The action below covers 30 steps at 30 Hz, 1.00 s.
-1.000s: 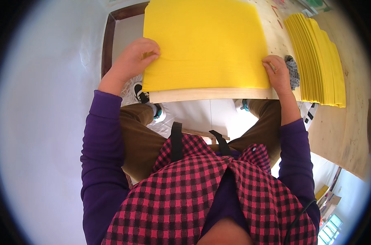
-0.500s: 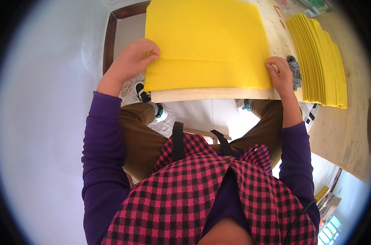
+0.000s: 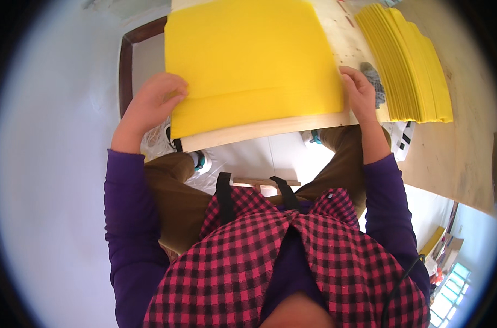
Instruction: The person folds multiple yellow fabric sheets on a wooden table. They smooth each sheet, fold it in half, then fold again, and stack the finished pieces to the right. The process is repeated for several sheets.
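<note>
A stack of yellow cloth sheets (image 3: pixel 254 54), felt-like, lies on a pale wooden board (image 3: pixel 270 127) in front of me. A crease runs across the top sheet near its front edge. At the left edge, my left hand (image 3: pixel 158 98) has thumb and fingertips closed together on the yellow cloth. Just outside the right edge is my right hand (image 3: pixel 360 93), its thumb and forefinger slightly apart, with nothing visible between them. A grey knitted item (image 3: pixel 373 82) lies beside the right hand, partly hidden by it.
A second pile of folded yellow cloth (image 3: pixel 407 65) stands on the wooden tabletop (image 3: pixel 450 158) to the right. A dark brown frame (image 3: pixel 126 71) borders the left side. My legs are under the board's front edge, near clear plastic wrapping (image 3: pixel 154 145).
The whole view has shifted and tilted a little. My right thumb and forefinger, formerly pinched at the cloth's right edge, are now slightly apart. My left hand remains at the left edge.
</note>
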### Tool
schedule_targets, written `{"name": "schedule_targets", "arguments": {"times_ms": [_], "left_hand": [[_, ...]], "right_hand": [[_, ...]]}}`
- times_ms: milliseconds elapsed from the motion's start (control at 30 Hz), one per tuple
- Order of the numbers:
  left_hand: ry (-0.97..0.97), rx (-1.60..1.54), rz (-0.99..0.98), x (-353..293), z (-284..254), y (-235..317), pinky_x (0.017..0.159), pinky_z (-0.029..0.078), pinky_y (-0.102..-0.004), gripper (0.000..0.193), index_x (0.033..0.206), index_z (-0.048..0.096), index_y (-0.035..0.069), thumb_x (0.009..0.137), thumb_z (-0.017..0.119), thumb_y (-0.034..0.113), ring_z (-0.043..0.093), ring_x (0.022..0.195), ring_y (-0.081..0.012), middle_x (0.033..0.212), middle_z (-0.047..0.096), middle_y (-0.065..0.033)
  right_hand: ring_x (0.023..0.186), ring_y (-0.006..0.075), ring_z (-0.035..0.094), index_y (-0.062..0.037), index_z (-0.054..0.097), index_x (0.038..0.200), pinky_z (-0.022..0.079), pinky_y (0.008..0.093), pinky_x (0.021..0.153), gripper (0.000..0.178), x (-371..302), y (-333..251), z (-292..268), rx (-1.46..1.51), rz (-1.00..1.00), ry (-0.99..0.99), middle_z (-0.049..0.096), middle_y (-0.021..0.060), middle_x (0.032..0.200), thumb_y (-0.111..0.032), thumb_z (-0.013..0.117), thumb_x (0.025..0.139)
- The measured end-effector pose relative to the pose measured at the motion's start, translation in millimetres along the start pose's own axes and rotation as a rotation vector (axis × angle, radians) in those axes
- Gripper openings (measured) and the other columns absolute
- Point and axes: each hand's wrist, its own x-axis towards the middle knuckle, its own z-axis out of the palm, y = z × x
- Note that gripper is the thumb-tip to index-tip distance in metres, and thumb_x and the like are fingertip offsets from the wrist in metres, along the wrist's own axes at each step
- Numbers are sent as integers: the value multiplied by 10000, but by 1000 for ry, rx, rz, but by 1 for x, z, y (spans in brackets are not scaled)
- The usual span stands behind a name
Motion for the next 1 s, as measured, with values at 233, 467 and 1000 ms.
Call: {"name": "schedule_targets", "arguments": {"times_ms": [233,467,1000], "left_hand": [[-30,-55,-17,1,-5,3,917,447,-359,184,988,643,39,805,658,36,578,1052,-297,1069,643,-119],[348,-203,-211,11,8,-4,1126,252,-355,508,1374,459,29,993,471,364,359,1365,-266,1445,426,-152],[366,-365,-391,14,32,-10,1133,236,-350,525,1396,421,12,1007,434,364,322,1387,-268,1473,381,-162]], "right_hand": [[1315,258,430,34,433,1370,326,352,1106,531,-2,-12,5,456,201,-33,454,166,1405,-365,418,1019],[1418,280,255,67,269,1441,187,379,1169,641,1,-18,11,598,221,-34,284,190,1512,-426,292,1032],[1419,292,247,82,275,1431,171,386,1173,639,-9,-21,17,597,171,-66,295,200,1504,-419,257,1035]]}}
